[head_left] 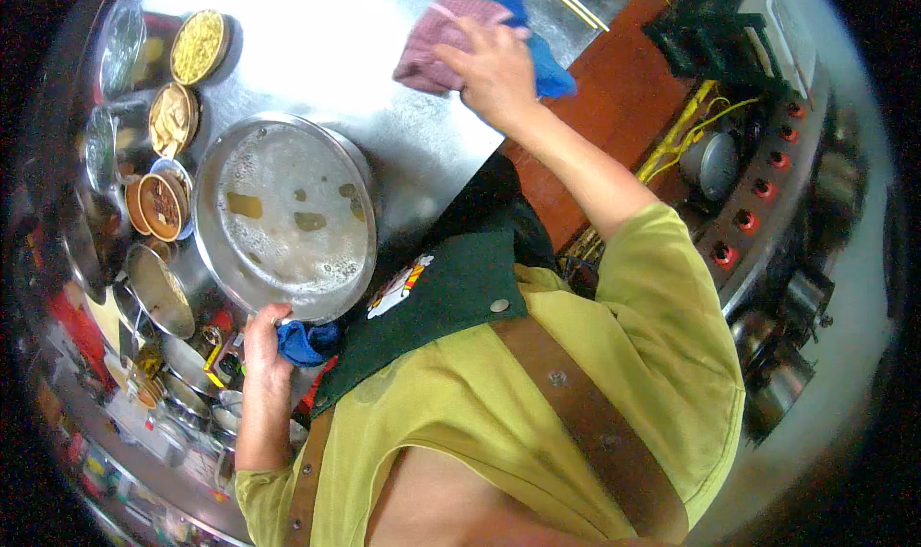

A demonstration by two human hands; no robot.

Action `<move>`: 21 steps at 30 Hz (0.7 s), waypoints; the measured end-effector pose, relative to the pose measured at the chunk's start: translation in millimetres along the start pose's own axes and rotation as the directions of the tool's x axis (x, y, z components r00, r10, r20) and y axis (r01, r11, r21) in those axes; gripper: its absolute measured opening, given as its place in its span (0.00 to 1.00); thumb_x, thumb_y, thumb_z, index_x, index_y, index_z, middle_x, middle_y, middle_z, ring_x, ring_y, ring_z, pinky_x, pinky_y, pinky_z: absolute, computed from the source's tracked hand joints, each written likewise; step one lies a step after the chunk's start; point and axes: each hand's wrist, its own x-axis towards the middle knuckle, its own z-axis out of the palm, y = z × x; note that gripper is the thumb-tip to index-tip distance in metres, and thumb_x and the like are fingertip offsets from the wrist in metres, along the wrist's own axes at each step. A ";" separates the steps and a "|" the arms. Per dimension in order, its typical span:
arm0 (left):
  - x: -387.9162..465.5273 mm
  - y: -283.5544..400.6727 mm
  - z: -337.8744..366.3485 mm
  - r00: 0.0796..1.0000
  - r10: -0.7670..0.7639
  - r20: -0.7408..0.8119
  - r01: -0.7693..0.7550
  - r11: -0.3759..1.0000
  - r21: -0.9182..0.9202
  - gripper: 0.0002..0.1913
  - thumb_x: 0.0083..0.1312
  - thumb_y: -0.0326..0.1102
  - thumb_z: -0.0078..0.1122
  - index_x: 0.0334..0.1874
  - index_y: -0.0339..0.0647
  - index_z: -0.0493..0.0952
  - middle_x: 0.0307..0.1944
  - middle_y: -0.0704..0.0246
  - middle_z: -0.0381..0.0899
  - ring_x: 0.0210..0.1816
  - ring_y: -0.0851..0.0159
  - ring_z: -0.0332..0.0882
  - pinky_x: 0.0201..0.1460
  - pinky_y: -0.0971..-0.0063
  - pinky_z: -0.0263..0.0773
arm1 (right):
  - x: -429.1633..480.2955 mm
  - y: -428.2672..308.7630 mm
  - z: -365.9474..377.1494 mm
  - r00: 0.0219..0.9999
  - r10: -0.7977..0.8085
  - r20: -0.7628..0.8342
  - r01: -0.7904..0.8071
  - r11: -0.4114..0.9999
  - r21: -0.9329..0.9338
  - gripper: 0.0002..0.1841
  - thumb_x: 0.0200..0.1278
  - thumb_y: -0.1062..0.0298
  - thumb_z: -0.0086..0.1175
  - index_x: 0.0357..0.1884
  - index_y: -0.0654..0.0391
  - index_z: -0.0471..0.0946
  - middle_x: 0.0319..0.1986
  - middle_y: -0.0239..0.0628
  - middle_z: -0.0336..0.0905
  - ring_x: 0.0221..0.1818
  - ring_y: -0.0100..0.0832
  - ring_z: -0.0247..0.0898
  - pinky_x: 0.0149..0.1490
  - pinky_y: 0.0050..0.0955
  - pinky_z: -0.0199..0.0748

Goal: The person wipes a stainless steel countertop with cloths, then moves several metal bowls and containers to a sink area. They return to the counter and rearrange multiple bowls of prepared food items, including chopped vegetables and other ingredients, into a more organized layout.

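My right hand (496, 72) presses on a pink cloth (439, 39) with its fingers spread. A blue cloth (550, 68) shows from under that hand, on the stainless steel worktop (424, 158). A large round metal basin (288, 173) stands close to my body and holds cloudy, foamy liquid with brownish patches. With its thumb at the rim, my left hand (266, 345) grips the near side of the basin. Another blue cloth (309, 342) is bunched beside my left fingers, below the rim; whether those fingers also hold it is partly hidden.
Along the left stand a bowl of yellow shredded food (198, 47), a bowl of pale slices (173, 121), a bowl of reddish-brown food (162, 205) and a metal pot (162, 288). Right of the worktop are a reddish-brown floor (575, 129) and a stove front with red knobs (748, 221).
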 end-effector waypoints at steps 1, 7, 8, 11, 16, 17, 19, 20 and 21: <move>-2.7 -3.6 -2.7 0.999 0.023 -0.022 -0.023 1.000 -0.001 0.22 0.50 0.26 0.56 0.50 0.32 0.69 0.38 0.64 0.76 0.39 0.60 0.76 0.49 0.66 0.73 | 15.2 -12.3 10.6 0.998 -0.028 -0.048 0.031 0.997 0.072 0.16 0.43 0.70 0.59 0.38 0.38 0.82 0.53 0.32 0.71 0.40 0.42 0.69 0.44 0.43 0.68; -24.1 -16.6 -12.5 0.992 -0.011 -0.129 0.007 1.000 -0.029 0.11 0.49 0.27 0.58 0.36 0.38 0.73 0.31 0.69 0.75 0.33 0.64 0.74 0.42 0.69 0.73 | 96.3 -102.7 62.2 0.964 -0.266 0.017 0.259 0.950 0.176 0.10 0.50 0.65 0.54 0.33 0.37 0.82 0.55 0.31 0.72 0.44 0.41 0.71 0.48 0.46 0.69; -28.2 -18.8 -13.4 0.989 -0.020 -0.150 0.015 0.999 -0.034 0.09 0.49 0.27 0.58 0.34 0.39 0.73 0.29 0.69 0.74 0.32 0.64 0.74 0.41 0.69 0.72 | 94.4 -110.4 65.9 0.950 -0.297 0.097 0.262 0.926 0.272 0.09 0.51 0.65 0.52 0.32 0.39 0.82 0.56 0.31 0.71 0.43 0.41 0.71 0.48 0.48 0.67; -35.0 -22.7 -15.6 0.980 -0.028 -0.199 0.020 0.999 -0.040 0.07 0.48 0.29 0.59 0.29 0.40 0.73 0.26 0.71 0.73 0.29 0.67 0.71 0.36 0.74 0.70 | 49.5 -104.3 53.1 0.869 -0.492 -0.064 0.492 0.837 0.239 0.07 0.48 0.64 0.53 0.30 0.41 0.80 0.53 0.30 0.73 0.42 0.41 0.71 0.46 0.47 0.66; -38.3 -27.2 -30.4 0.969 -0.104 -0.224 0.088 0.993 -0.083 0.17 0.50 0.26 0.56 0.44 0.31 0.73 0.36 0.63 0.78 0.38 0.60 0.77 0.47 0.68 0.73 | -54.7 -37.4 -40.3 0.853 -0.483 0.196 0.296 0.759 0.580 0.12 0.39 0.67 0.59 0.32 0.44 0.81 0.47 0.31 0.73 0.37 0.39 0.70 0.38 0.38 0.68; -39.1 -29.4 -34.5 0.961 -0.113 -0.252 0.100 0.993 -0.065 0.16 0.50 0.26 0.56 0.43 0.31 0.73 0.35 0.64 0.78 0.38 0.61 0.77 0.47 0.68 0.73 | -61.0 -24.7 -58.3 0.848 -0.421 0.322 0.239 0.846 0.476 0.06 0.42 0.63 0.57 0.26 0.46 0.81 0.46 0.29 0.75 0.41 0.39 0.72 0.41 0.41 0.71; -36.6 -34.7 -41.5 0.969 -0.104 -0.225 0.077 0.989 -0.127 0.13 0.50 0.26 0.56 0.39 0.32 0.74 0.33 0.64 0.78 0.35 0.62 0.77 0.45 0.70 0.73 | -44.9 -8.6 -69.5 0.893 -0.265 0.363 0.138 0.930 0.340 0.11 0.45 0.64 0.58 0.34 0.43 0.83 0.51 0.32 0.74 0.46 0.41 0.71 0.50 0.38 0.73; -35.7 -36.9 -45.4 0.971 -0.111 -0.212 0.080 0.985 -0.150 0.12 0.51 0.27 0.57 0.38 0.31 0.74 0.33 0.64 0.78 0.35 0.62 0.77 0.44 0.70 0.73 | -28.2 -9.5 -63.0 0.945 -0.210 0.249 0.130 0.944 0.303 0.12 0.46 0.64 0.57 0.36 0.42 0.82 0.51 0.33 0.74 0.46 0.42 0.71 0.49 0.38 0.73; -33.8 -39.2 -48.4 0.975 -0.107 -0.196 0.073 0.982 -0.174 0.12 0.51 0.27 0.57 0.38 0.31 0.74 0.32 0.64 0.77 0.35 0.62 0.77 0.44 0.71 0.73 | -6.9 -15.9 -46.2 0.982 -0.162 0.100 0.131 0.955 0.268 0.13 0.48 0.63 0.57 0.39 0.41 0.82 0.50 0.34 0.74 0.47 0.42 0.71 0.48 0.39 0.73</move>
